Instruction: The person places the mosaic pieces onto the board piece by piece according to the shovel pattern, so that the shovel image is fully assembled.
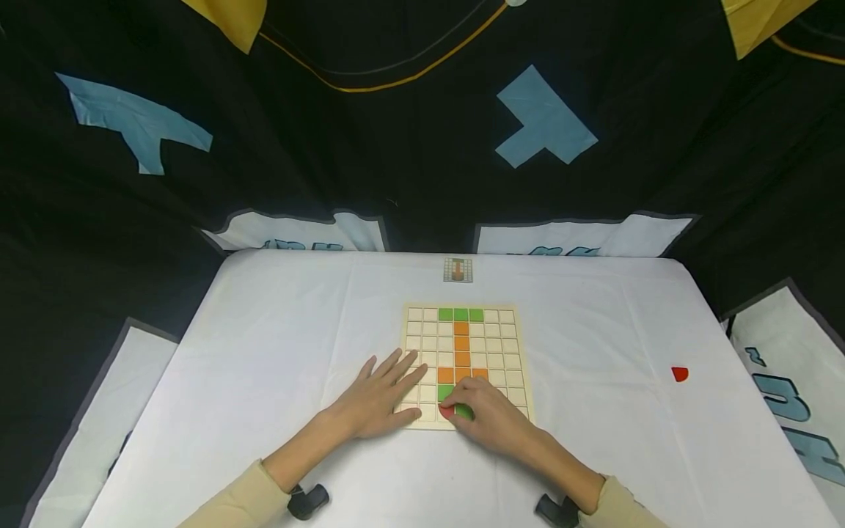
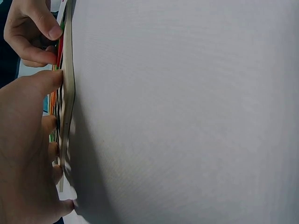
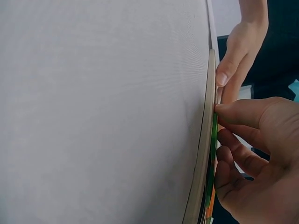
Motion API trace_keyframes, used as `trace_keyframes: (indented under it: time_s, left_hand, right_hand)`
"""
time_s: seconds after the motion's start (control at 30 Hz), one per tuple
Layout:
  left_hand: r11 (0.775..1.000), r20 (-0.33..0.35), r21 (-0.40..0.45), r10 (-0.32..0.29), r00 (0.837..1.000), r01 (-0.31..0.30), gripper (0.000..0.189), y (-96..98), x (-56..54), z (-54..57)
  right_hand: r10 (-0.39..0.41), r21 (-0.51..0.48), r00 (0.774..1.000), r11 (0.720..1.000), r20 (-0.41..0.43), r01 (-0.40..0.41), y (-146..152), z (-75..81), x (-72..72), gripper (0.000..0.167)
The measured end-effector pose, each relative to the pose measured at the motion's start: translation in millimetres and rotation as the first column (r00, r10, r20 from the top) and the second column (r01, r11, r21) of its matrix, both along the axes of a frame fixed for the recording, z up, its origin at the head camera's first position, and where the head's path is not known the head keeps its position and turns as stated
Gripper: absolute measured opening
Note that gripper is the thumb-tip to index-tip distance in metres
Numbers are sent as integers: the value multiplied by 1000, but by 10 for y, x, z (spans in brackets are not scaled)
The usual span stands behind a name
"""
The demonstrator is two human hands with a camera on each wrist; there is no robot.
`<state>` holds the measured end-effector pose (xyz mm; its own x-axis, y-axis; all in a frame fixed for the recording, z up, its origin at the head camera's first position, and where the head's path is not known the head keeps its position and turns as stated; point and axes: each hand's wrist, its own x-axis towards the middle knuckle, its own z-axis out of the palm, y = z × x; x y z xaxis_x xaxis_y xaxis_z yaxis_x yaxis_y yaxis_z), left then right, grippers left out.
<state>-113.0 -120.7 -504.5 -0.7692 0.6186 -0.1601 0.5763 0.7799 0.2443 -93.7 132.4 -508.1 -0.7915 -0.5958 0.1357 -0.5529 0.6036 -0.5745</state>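
Observation:
A wooden grid board (image 1: 510, 346) lies on the white table. My left hand (image 1: 378, 397) rests with spread, straight fingers over its left edge. In the left wrist view that hand's thumb (image 2: 50, 82) touches the board's near edge. My right hand (image 1: 491, 416) pinches a red piece (image 1: 446, 411) between thumb and index finger at a cell of the board's bottom row. Right of the red piece a green piece (image 1: 465, 412) shows partly under the fingers. Another green piece (image 1: 445, 392) lies just above, below a row of orange squares (image 1: 445, 375).
Orange squares (image 1: 461, 343) form a column up the board to a row of green squares (image 1: 461, 314). A small pattern card (image 1: 458, 270) lies beyond the board. Far right on the table sits a red rounded piece (image 1: 680, 374). A black curtain (image 1: 422, 169) hangs behind.

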Motion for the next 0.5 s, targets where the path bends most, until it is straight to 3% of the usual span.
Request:
trace_keyframes:
  time_s: [0.33, 0.5]
  left_hand:
    - [1000, -5, 11, -6, 1000, 7, 72, 0, -4, 3]
    - [1000, -5, 5, -7, 1000, 7, 72, -1, -3, -4]
  right_hand:
    - [-6, 0, 1000, 1000, -7, 6, 7, 1, 4, 14]
    - [-61, -16, 998, 998, 31, 62, 102, 6, 13, 17]
